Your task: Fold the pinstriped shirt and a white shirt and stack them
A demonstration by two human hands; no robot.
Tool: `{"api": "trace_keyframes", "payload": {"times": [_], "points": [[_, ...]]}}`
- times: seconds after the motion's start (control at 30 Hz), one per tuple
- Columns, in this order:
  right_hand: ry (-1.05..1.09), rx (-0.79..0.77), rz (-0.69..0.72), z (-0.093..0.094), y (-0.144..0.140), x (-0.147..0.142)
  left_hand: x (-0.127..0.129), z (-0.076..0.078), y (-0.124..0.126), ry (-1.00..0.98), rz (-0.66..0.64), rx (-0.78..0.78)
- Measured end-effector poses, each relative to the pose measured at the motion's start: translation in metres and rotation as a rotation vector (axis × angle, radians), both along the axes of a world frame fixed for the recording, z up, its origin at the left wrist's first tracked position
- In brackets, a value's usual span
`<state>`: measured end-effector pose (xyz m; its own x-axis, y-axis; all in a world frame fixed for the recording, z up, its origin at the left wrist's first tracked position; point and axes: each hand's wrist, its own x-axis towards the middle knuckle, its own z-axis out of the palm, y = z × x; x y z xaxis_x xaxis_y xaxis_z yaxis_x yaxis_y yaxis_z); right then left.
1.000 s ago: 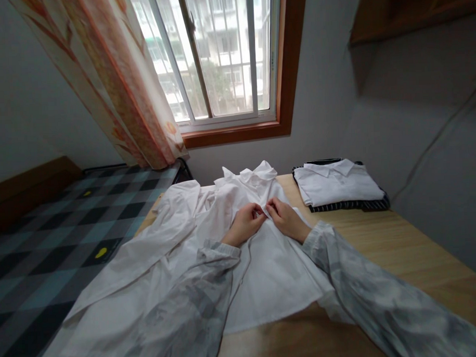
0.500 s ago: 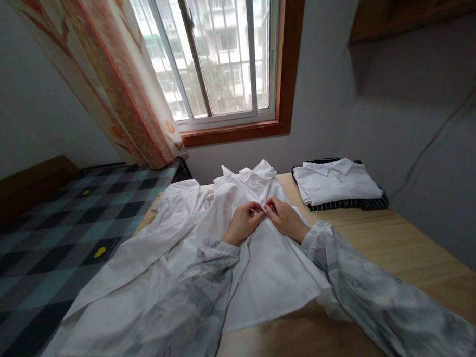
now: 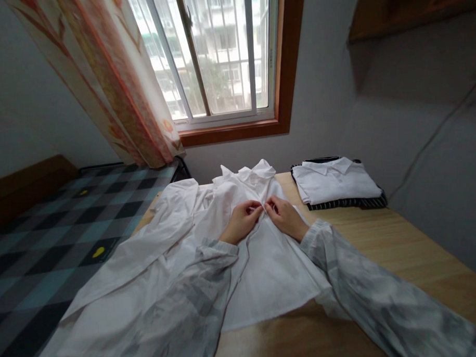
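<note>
A white collared shirt (image 3: 280,273) lies spread on the wooden table, its collar toward the window and its hem toward me. My left hand (image 3: 243,220) pinches the front edge of the shirt at mid-length. Close beside it, my right hand (image 3: 285,218) is also closed on the front edge, fingertips nearly touching those of the left. Between them the cloth is drawn up into a small peak. Any button there is too small to make out. More white cloth (image 3: 124,286), with a long sleeve, spreads over the left of the table under my left forearm.
Folded clothes (image 3: 337,181), a white collared shirt on dark striped cloth, lie at the back right of the wooden table (image 3: 412,261). A bed with a checked cover (image 3: 41,258) adjoins on the left. A curtain (image 3: 121,83) hangs beside the window (image 3: 226,54). A shelf (image 3: 412,11) juts out upper right.
Both hands stay at the same place on the shirt front, with only slight shifts of the fingers. The camera view has moved very little.
</note>
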<state>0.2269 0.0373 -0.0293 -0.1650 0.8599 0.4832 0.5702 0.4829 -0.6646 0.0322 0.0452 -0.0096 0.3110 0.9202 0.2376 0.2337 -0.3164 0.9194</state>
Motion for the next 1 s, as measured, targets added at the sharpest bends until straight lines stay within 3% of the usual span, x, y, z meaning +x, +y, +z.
{"api": "trace_keyframes", "payload": {"times": [0.4,0.77,1.0], "points": [[0.077,-0.024,0.043,-0.0001,0.0018,0.0011,0.0023,-0.0015,-0.003,-0.018,0.106,-0.04],[0.179,-0.063,0.033,0.0028,0.0001,0.0024,-0.0002,0.0042,-0.0036,0.001,0.072,-0.015],[0.139,-0.054,0.028,0.0035,-0.0007,0.0014,0.0012,-0.0012,-0.0026,0.004,0.135,-0.012]]}}
